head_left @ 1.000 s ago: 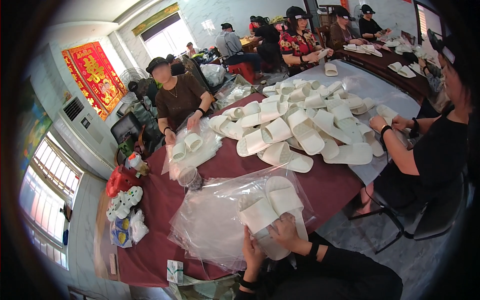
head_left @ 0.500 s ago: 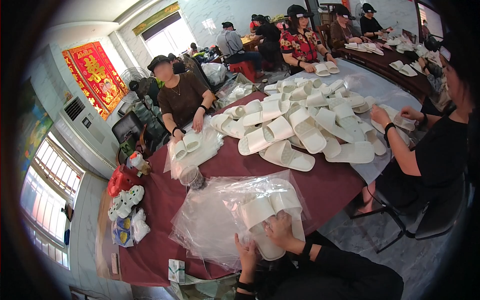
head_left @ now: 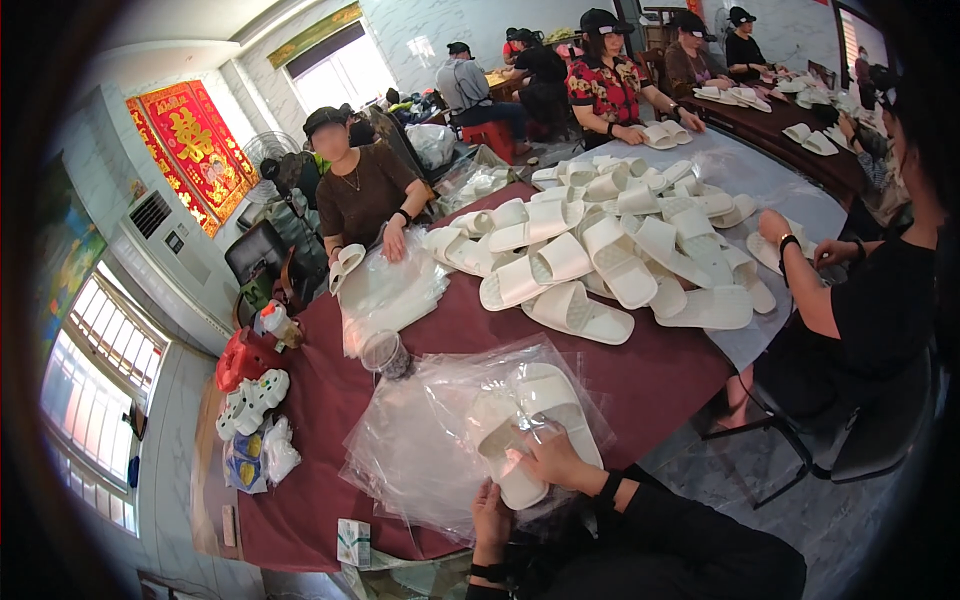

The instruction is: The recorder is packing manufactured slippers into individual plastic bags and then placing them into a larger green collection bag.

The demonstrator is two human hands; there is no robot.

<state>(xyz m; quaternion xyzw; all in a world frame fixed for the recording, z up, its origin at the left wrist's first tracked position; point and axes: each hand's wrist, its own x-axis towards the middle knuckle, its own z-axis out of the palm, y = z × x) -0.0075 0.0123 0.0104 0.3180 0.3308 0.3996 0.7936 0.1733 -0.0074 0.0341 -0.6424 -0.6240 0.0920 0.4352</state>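
In the head view, two white slippers (head_left: 500, 440) lie paired at five o'clock on the worktop (head_left: 310, 510); of two hands, the right hand (head_left: 553, 455) spreads half-open over them, apparently keeping them aligned beneath clear film; the left hand (head_left: 490, 520), loosely curled, meets their near end, likely steadying; one bag stack (head_left: 415, 450) sits at seven; the overlapping slipper pile (head_left: 600, 255), at two, defies counting.

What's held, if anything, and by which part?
Grip unclear: left hand at the near end of the left slipper, right hand across it and the right slipper.
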